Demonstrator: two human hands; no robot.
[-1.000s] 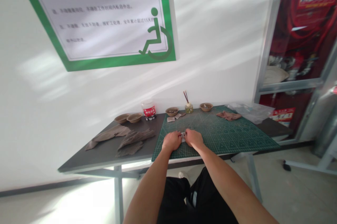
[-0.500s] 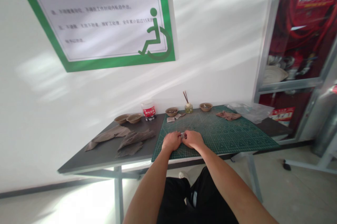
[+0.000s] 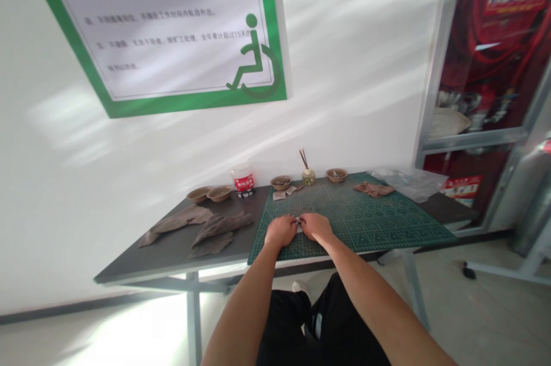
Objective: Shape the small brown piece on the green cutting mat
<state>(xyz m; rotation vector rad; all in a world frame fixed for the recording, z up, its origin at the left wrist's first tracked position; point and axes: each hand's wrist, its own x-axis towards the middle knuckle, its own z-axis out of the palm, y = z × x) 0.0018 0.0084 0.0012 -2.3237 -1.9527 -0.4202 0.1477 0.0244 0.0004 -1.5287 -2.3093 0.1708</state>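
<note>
Near the front edge of a green cutting mat [image 3: 365, 220], toward its left side: small pale piece [image 3: 299, 229], material unclear, set between the person's two hands. Left hand [image 3: 282, 231] on its left side, right hand [image 3: 317, 227] on its right; neither plainly nearer. Fingers of both curled inward, thumbs and fingertips pinching the piece from opposite sides, hands close together. Only a narrow pale strip shows between them, running roughly front to back; true long axis hidden by the fingers, cannot tell.

Beyond the hands, toward the wall: two pale flat squares [image 3: 279, 195] [image 3: 291, 189], just in front of a filled bowl [image 3: 281, 183]. Reed diffuser [image 3: 309, 177] between that and a second bowl [image 3: 337, 174]. Crumpled brown cloth [image 3: 373, 189] farther right on the mat, well apart from the right hand. Left of the mat, on the dark tabletop [image 3: 142, 263]: grey-brown cloth pieces [image 3: 221, 231].
</note>
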